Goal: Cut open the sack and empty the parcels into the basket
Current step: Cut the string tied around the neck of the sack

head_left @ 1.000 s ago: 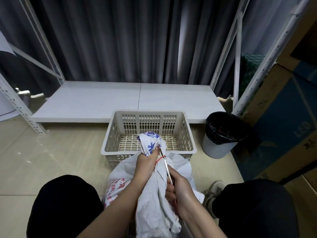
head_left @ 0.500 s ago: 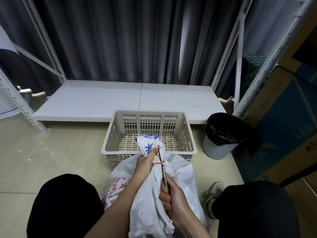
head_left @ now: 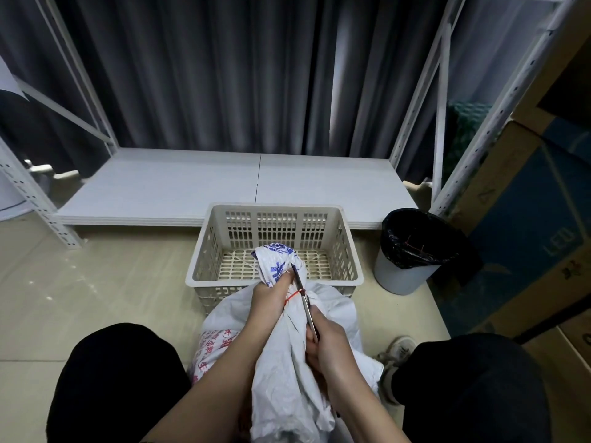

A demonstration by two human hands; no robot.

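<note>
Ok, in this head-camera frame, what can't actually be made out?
- Parcels: none visible; the white sack hides its contents.
- Scissors: handles buried in the right hand; whether the blades have cut the red tie is too small to tell.
- Sack bottom: cut off by the lower edge.
- Left hand: fingertips hidden behind the sack neck it grips.
- Bin: dark liner hides its contents.

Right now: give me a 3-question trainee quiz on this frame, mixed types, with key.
1. True or false: the basket already holds parcels.
2. The left hand grips the sack at: A) its bunched neck B) its bottom C) the red print.
3. Fill in: the scissors in the right hand lie against the red ____.

Key: 1 false, its slatted floor shows bare. 2 A. 3 tie.
</note>
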